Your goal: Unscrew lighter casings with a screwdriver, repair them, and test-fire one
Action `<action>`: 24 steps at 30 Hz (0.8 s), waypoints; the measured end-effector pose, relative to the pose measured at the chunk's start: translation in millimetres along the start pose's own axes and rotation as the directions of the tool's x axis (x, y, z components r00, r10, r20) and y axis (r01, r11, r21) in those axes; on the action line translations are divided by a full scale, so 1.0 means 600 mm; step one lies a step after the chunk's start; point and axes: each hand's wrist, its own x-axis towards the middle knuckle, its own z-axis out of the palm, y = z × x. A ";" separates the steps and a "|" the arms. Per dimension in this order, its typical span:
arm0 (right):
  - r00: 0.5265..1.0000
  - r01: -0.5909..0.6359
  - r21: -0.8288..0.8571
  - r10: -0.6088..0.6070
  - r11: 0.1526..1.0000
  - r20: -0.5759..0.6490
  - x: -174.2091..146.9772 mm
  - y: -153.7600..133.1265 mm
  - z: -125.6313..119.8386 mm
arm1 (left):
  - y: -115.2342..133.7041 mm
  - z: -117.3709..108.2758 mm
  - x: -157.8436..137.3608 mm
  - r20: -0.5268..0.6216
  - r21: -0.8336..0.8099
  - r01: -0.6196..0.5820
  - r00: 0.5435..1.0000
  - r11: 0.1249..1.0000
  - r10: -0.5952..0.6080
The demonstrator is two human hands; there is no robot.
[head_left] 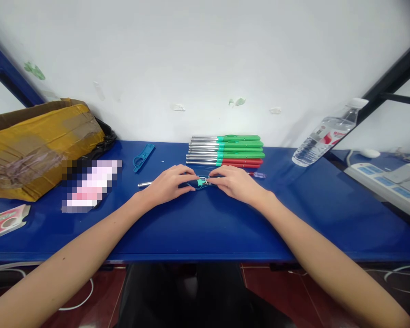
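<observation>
An opened blue long-necked lighter (pixel 202 183) lies on the table between my hands, its inner parts and a mint-green piece showing. My left hand (pixel 171 183) is closed around its left part, thumb in front and fingers behind; the silver tube (pixel 144 184) sticks out to the left. At the right part of the lighter, my right hand (pixel 234 182) pinches with its fingertips; the small part under them is partly hidden. A loose blue handle shell (pixel 144 157) with a trigger loop lies behind my left hand. A screwdriver with a clear purple handle (pixel 258 175) lies behind my right hand.
Several green and red long-necked lighters (pixel 241 149) lie in a row near the wall. A water bottle (pixel 328 134) stands at right, near a white power strip (pixel 389 187). At left are a taped cardboard box (pixel 44 150), a blurred-out item (pixel 92 187) and a printed packet (pixel 7 222).
</observation>
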 end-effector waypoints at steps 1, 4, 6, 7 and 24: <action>1.000 0.002 -0.005 -0.002 1.000 0.000 0.000 -0.001 0.000 | 0.000 0.000 0.000 0.001 0.001 -0.001 1.000 1.000 0.001; 1.000 0.001 0.010 -0.001 1.000 -0.005 0.001 -0.003 -0.001 | 0.000 0.000 -0.001 0.004 0.005 -0.003 1.000 1.000 0.003; 1.000 -0.007 0.042 0.007 0.999 -0.009 0.001 -0.004 -0.001 | -0.001 0.000 -0.001 0.004 0.007 -0.002 1.000 1.000 0.002; 1.000 -0.013 0.065 0.013 0.998 -0.013 0.001 -0.004 -0.001 | -0.001 0.000 -0.001 0.003 0.008 -0.001 1.000 1.000 0.001; 1.000 -0.017 0.084 0.018 0.996 -0.019 0.003 -0.006 0.000 | 0.000 0.000 0.000 -0.001 -0.004 0.011 1.000 1.000 -0.011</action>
